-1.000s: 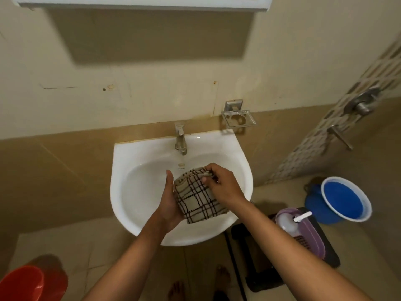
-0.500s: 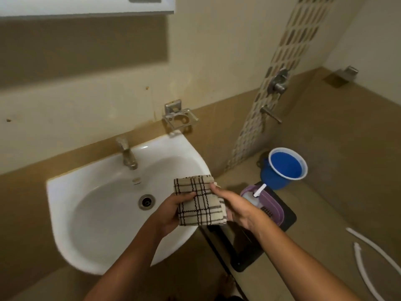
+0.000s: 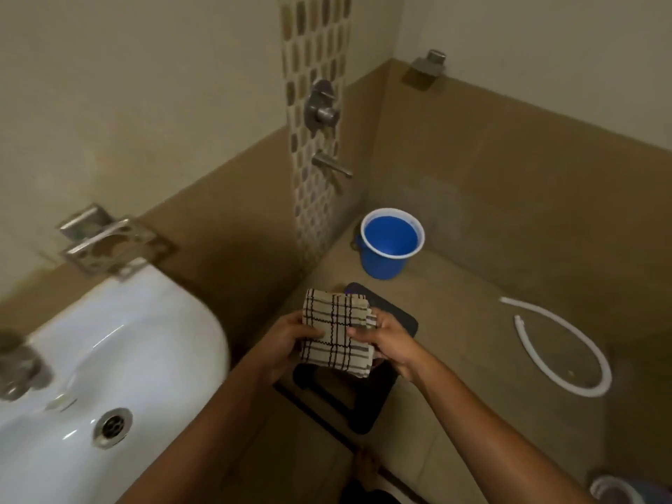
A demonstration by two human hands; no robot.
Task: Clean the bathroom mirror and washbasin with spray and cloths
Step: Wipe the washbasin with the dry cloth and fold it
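— Swung right, that view did: the basin slid off to the left, and the cloth had left the bowl.
— Where was it?
— Folded, held over a dark stool beside the basin. Left hand clamped its near-left edge, thumb on top; right hand pinched the right edge.
— Further right?
— Blue bucket by the wall, white hose curled on the floor.

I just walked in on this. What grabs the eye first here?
Probably the folded checked cloth, held between the left hand and right hand at centre, above a dark stool. Next, the bright blue bucket on the floor by the far wall, and the white washbasin at lower left.
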